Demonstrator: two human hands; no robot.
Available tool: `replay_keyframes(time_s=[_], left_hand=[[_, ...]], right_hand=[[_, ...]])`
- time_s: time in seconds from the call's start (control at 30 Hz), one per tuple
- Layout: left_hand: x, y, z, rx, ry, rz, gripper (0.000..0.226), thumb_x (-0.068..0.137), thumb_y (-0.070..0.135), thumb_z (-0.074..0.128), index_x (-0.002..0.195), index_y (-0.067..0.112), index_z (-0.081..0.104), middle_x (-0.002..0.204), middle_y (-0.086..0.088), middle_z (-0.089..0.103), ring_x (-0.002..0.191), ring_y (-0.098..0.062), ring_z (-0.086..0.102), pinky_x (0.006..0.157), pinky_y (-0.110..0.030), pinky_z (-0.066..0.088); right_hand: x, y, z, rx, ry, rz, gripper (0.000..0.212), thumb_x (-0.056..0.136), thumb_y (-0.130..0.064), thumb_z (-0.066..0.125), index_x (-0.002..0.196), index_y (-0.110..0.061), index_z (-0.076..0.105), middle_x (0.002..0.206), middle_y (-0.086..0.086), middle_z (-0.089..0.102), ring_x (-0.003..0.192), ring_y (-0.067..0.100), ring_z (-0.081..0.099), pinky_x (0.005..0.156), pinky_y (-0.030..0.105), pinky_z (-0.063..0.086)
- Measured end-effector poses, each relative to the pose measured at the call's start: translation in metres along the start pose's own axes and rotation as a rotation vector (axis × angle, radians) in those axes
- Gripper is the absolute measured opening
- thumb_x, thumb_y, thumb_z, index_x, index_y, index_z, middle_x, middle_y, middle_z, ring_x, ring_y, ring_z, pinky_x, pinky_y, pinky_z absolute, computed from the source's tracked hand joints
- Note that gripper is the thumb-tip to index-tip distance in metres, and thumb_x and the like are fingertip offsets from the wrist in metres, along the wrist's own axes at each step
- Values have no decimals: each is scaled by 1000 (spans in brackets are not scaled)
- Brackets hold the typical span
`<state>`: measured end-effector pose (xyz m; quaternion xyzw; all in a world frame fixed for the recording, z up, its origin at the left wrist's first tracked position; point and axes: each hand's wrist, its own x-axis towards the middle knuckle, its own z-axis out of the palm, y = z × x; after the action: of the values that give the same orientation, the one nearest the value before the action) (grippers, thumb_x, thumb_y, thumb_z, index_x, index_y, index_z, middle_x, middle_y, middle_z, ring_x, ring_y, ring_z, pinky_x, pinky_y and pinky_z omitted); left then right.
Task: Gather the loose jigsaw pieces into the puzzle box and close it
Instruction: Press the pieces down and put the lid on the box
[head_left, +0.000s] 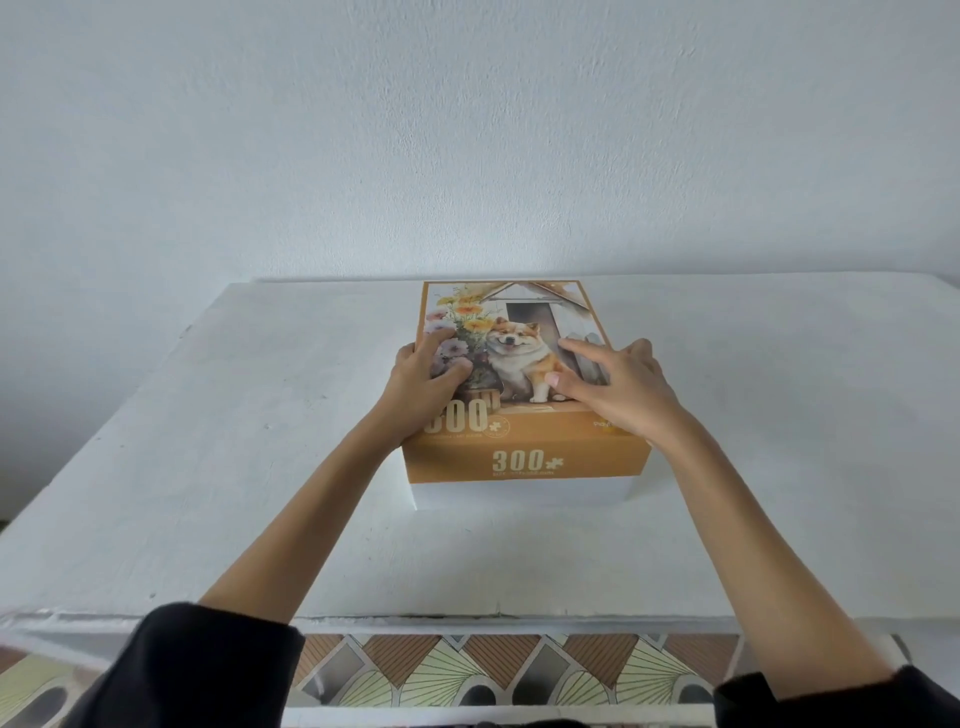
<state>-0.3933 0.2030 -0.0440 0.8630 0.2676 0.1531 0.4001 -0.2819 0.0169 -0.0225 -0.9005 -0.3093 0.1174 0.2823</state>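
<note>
While your left hand (431, 382) and right hand (618, 387) press on the lid (519, 348), grasping nothing, it lies directly under them, long axis running away from you. White base (519, 491) shows below, nearer you, so I judge you should push straight down, evenly.

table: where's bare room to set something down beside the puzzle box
Bare table lies left of the puzzle box out to the left edge, and likewise right of it. The near strip from box front to table edge is bare between the forearms. Crowded: the lid, under the left hand and right hand; behind the box, little room before the wall.
</note>
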Motion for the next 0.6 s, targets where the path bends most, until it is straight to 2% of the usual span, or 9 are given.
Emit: replay_keyframes(time_s=[0.13,0.2,0.3,0.37,0.43,0.47,0.53,0.6], left_hand=[[-16,-1,7,-9,14,-16,48,95,33,46,140,27,32,143,-13,30,121,-26,44,61,-8,37],[-22,-3,12,-14,40,3,50,95,32,46,142,27,30,145,-12,27,123,-25,43,71,-11,39],[-25,-8,17,9,54,29,52,95,33,46,144,27,28,148,-11,23,127,-24,39,90,-25,41],[-23,-13,19,67,55,33,53,95,35,44,145,28,26,154,-10,9,137,-28,26,104,-37,38],[-21,-16,23,250,72,68,54,96,38,40,146,27,21,156,-4,-14,144,-28,1,112,-50,23],[-20,-17,24,346,72,91,55,97,38,36,147,25,18,155,0,-18,144,-25,-7,112,-53,16],[-17,-16,26,442,41,117,56,99,36,30,148,18,11,157,2,-9,143,-19,-9,113,-54,12],[-16,-16,28,498,16,120,57,99,35,28,148,12,10,157,-1,3,144,-19,-3,114,-52,15]], right_hand=[[-6,4,9,-33,-36,5,66,81,-60,52,140,-42,29,122,11,30,126,34,30,93,40,37],[-8,7,15,-32,-37,14,66,81,-58,53,140,-43,27,122,11,29,126,34,28,93,40,36],[-9,12,24,-19,1,17,64,82,-58,53,139,-44,28,120,8,28,124,32,29,86,36,36],[-10,14,29,-17,44,12,61,83,-57,52,138,-45,29,119,7,29,122,29,29,80,33,34],[-11,15,33,-51,92,1,58,84,-57,48,138,-45,30,121,7,30,122,28,30,80,33,36],[-12,15,35,-77,110,-2,57,86,-57,46,138,-44,31,124,8,30,123,28,29,82,34,38],[-12,14,38,-122,123,-16,55,88,-56,43,139,-41,30,140,10,23,130,30,23,90,38,39],[-8,12,39,-183,91,-50,55,91,-54,39,141,-37,27,154,2,0,137,30,10,97,44,37]])
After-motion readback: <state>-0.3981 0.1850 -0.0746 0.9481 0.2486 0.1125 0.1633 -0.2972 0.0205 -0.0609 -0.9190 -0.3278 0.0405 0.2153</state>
